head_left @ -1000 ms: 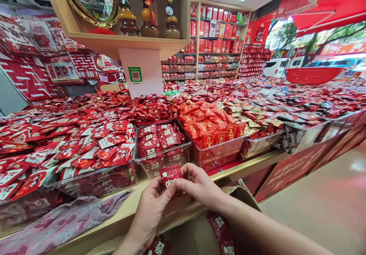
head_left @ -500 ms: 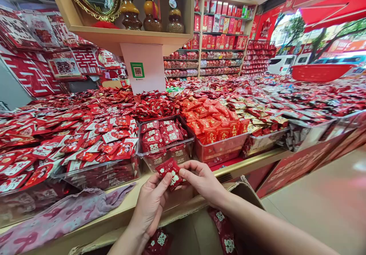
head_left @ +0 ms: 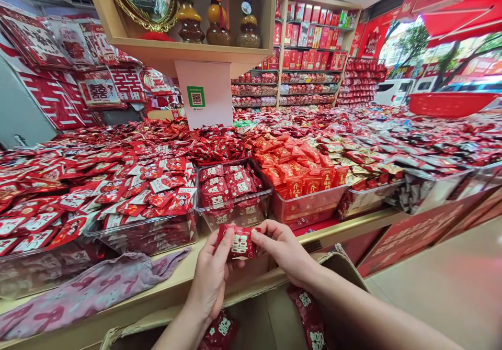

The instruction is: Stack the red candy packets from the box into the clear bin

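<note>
Left hand [head_left: 212, 270] and right hand [head_left: 287, 248] pinch one red packet [head_left: 240, 244] above a cardboard box [head_left: 261, 321]

Each hand is partly closed. The left thumb presses flat on the packet's left part, with the fingers bent behind it; the right thumb and forefinger nip its right edge, the other fingers curled. The packet is held level between them, its pale double-happiness mark facing up.

Below, the box lies open, with a dark red packet [head_left: 223, 330] partly hidden by the left wrist and a row of similar packets [head_left: 309, 318] beside the right forearm.

Just beyond the hands stands a clear bin [head_left: 234, 203] of matching packets on the counter [head_left: 184, 270]. To its right is another bin [head_left: 309, 203] heaped with brighter red packets [head_left: 298, 175]. At the left, a pinkish patterned cloth [head_left: 98, 292] lies rumpled along the counter's edge.
</note>
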